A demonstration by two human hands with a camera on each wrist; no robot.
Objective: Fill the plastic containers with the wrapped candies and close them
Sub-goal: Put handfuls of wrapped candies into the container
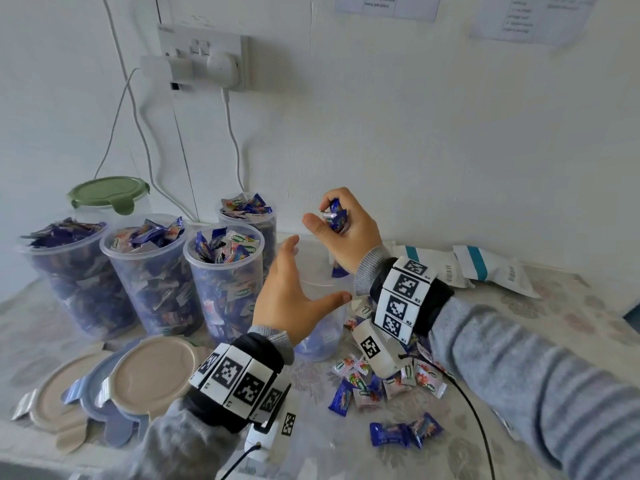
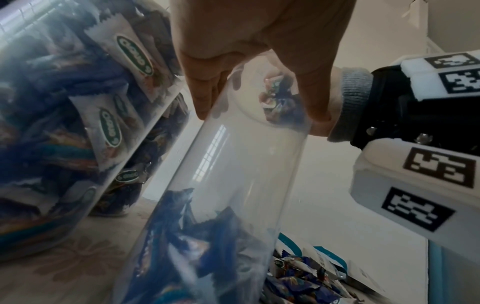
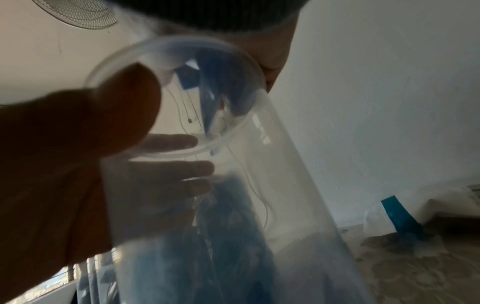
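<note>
Standing at nine o'clock, four brimming clear plastic containers (image 1: 152, 271) await lids. Her left hand (image 1: 291, 292), fingers spread, steadies the nearly empty clear container (image 1: 320, 336); directly above, at twelve o'clock, her right hand (image 1: 341, 228) clamps blue wrapped candies (image 1: 336, 216), probably for dropping.

The head view is bright and evenly lit by soft, cool daylight, with pale shadows on the white wall (image 1: 450, 133) and mild wide-angle bending at the edges. The left wrist view is dimmer and warmer; a window reflection glares on the clear container (image 2: 221, 156), and the candy-filled tub (image 2: 64, 102) close by is softly blurred. The right wrist view is the darkest: the left hand (image 3: 78, 164) is a backlit, shadowed shape, and everything is smeared and out of focus.
</note>
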